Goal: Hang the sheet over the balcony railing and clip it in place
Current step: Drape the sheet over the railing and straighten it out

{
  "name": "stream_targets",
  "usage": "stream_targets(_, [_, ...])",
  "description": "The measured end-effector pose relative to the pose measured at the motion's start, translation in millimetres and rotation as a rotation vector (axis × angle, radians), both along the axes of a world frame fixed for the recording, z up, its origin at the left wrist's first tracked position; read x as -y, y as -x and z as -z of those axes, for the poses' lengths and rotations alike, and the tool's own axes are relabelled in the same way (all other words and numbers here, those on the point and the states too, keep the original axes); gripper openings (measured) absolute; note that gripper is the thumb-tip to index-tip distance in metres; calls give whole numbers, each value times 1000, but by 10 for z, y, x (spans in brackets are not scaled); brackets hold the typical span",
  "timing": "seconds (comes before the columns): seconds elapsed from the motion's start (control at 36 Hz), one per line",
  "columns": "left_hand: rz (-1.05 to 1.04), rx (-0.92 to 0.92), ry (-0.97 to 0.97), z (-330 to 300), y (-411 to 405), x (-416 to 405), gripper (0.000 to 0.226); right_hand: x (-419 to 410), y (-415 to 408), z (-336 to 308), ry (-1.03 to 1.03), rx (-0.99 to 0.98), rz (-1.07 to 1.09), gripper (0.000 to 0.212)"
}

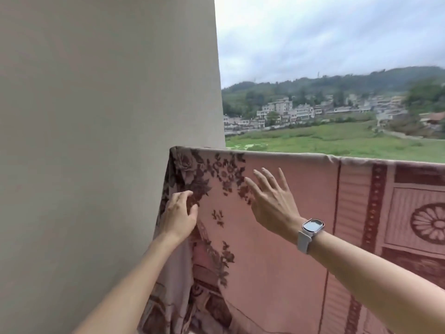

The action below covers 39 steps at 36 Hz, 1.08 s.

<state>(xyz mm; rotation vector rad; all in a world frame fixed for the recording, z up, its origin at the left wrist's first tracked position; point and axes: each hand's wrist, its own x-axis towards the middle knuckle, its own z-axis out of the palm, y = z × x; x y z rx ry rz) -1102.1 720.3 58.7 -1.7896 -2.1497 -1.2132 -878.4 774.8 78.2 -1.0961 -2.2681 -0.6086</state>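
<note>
Balcony, outdoors. Plain beige wall filled the 9 o'clock side; overcast sky at 1 o'clock, a wooded hill with pale houses below it, then a green field at 3 o'clock.

The sheet was already draped over the balcony railing, hanging down the near side from centre frame to the 5 o'clock corner. The railing itself was covered, only its line showed under the cloth. Sheet was pink with dark red-brown flower print toward 10 o'clock of the cloth, striped bands and a round medallion pattern at 3 o'clock. Its left edge bunched in folds against the wall, falling to 6 o'clock.

My left hand was at the sheet's left edge, below the railing corner; fingers curled with the tips on the floral part and the thumb close by. I couldn't tell whether they pinched the cloth or only touched it.

My right hand was at 3 o'clock of the left one, well apart, fingers spread and straight, pointing to 11 o'clock, flat at the sheet's face, gripping nothing. Contact with the cloth unclear. A watch with a pale strap sat on that wrist.

Both forearms came in bare from 6 and 4 o'clock.
</note>
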Motion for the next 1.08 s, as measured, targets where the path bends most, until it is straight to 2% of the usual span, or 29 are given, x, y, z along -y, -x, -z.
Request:
stream_targets(0.14, [-38,8,56,11,702,-327,37,-318,758,36,-25,20,-51,55])
stream_targets(0.25, [-52,33,6,-100,1158,-780,32,-664,1222,-77,-94,18,-67,54])
stream_targets(0.39, [-15,46,-41,-220,1489,-1396,34,-1131,1734,-294,-193,2,-61,43])
stream_targets(0.61, [-9,225,-125,-269,1877,-2208,41,-1726,2487,-551,-141,30,65,39])
stream_targets(0.69, [15,266,-122,-240,2028,-2396,27,-1821,2617,-621,-123,28,115,27])
stream_targets(0.81, [77,318,-225,-186,2238,-2516,7,-1917,2651,-662,-128,-15,104,19])
stream_targets(0.94, [145,346,-389,-479,2441,-2580,9,-1991,2681,-799,-120,-155,60,17])
stream_targets(1.08, [299,240,-489,-1133,2306,-2759,8,-2128,2399,-1190,-148,-277,165,14])
